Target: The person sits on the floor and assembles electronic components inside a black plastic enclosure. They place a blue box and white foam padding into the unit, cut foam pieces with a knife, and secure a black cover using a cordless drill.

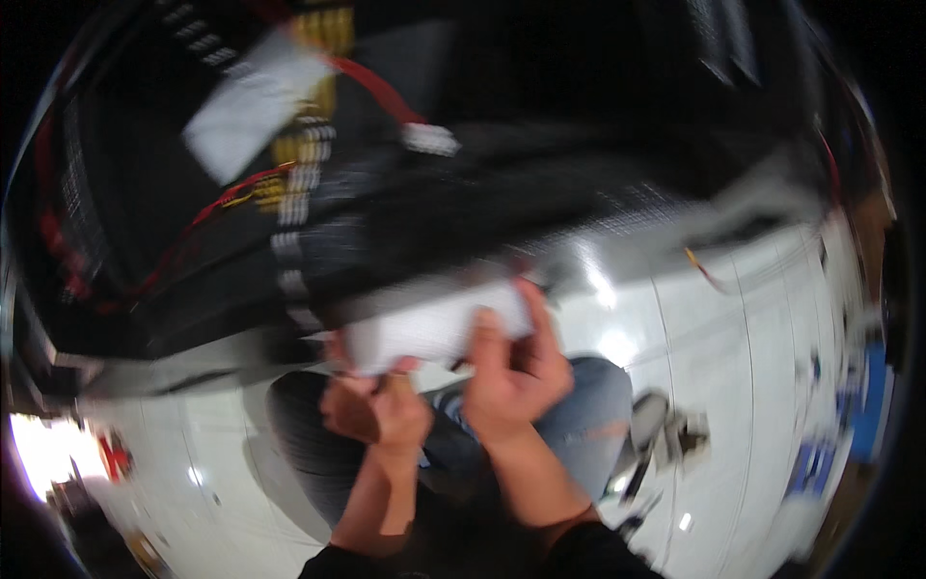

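Between my hands is a flat white rectangular piece (424,333), blurred by motion, so its exact kind cannot be made out. My left hand (381,405) grips its lower left corner. At the right end my right hand (519,376) pinches it, thumb on the white face and fingers curled behind the edge. Just beyond is a large black surface (521,193) with a pale sheet (251,106) on it. A thick red cable (376,87) runs over it to a white connector (430,140).
Thin red and yellow wires (227,198) and yellow-and-black labels (289,159) lie along the black surface's left part. My knees in jeans (588,415) are below my hands, over a white tiled floor (714,338). Blue boxes (873,400) stand at far right.
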Tool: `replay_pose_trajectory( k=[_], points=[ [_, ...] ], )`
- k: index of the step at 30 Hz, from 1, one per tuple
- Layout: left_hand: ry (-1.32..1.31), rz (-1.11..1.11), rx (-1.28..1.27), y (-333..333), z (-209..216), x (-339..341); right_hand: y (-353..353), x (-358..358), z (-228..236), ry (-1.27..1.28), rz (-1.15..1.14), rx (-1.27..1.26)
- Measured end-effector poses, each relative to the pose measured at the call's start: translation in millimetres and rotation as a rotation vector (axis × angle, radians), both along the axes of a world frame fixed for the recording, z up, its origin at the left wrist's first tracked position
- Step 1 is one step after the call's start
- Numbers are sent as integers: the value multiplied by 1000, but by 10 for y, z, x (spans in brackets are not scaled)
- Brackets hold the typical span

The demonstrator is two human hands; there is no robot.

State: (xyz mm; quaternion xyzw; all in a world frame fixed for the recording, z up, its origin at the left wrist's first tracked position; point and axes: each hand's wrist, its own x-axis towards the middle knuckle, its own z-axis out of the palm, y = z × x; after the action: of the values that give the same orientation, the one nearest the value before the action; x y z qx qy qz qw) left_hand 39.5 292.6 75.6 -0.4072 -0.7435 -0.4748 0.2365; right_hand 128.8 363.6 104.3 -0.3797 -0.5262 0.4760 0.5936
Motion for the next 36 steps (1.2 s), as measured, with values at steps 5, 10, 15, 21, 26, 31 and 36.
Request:
replay_pose_trajectory(
  k=[5, 10, 15, 21, 26, 31, 36],
  points=[
    [-308, -198, 101, -133, 106, -241, 78, 690, -202, 13, 206, 101],
    [165, -14, -196, -382, 403, -382, -79, 2310, -789, -558, -248, -31],
    [764, -137, -367, -254, 947, -433, -642, 4157, -1797, -1334, -341, -512],
    [926, -231, -578, 54, 1694, -212, -1486, 4676, -2755, -1322, -168, -1190],
    [817, -238, -783, 449, 1650, 99, -2249, 4763, -4110, -864, -668, -1215],
    [847, -167, -748, 342, 1672, 299, -2035, 4698, -3818, -428, -671, -1361],
    [650, -735, -609, 210, 1369, 271, -2233, 4850, -3110, 255, -368, -1490]
  ],
)
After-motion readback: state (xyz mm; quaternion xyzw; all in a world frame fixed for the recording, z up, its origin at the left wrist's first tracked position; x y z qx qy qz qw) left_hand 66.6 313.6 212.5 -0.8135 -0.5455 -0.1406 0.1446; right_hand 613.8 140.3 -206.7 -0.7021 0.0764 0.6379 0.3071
